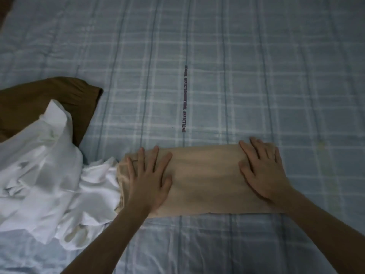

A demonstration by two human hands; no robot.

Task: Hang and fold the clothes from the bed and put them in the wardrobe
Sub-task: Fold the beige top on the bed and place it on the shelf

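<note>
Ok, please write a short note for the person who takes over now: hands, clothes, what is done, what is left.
Left hand and right hand: both flat, pressing the ends of the beige garment, folded on the bed.
White clothes lie unfolded to its left, touching it; a brown garment lies behind them.
Left: white and brown pieces, then everything to the wardrobe, which is not in view.

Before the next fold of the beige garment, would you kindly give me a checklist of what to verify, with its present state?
1. Left hand flat on the beige garment: ok.
2. Right hand flat on its other end: ok.
3. Garment lies smooth between the hands: ok.
4. Clear of the white clothes: not ok, its left end touches them.
5. Bare bedsheet beyond it for folding: ok.
6. Brown garment out of the way: ok.
</note>
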